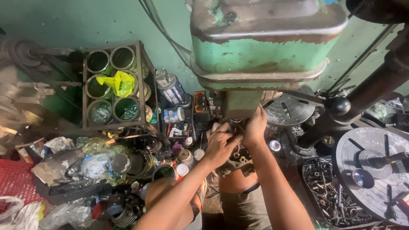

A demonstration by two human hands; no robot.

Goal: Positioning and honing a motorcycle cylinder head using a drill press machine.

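Note:
My left hand (220, 145) and my right hand (255, 127) meet under the head of a worn green drill press (260, 47). Both hands close around something small at the spindle, hidden by my fingers. Just below them a grey cast metal part (239, 159) with round holes rests on the machine's table. My bare forearms reach up from the bottom of the view.
A metal rack of green tins (114, 85), one holding a yellow bag, stands at the left. Cans, jars and rags clutter the bench below it. A black feed lever knob (338, 105) juts out right, above a round slotted table (375, 166) and a tray of scrap bits (328, 196).

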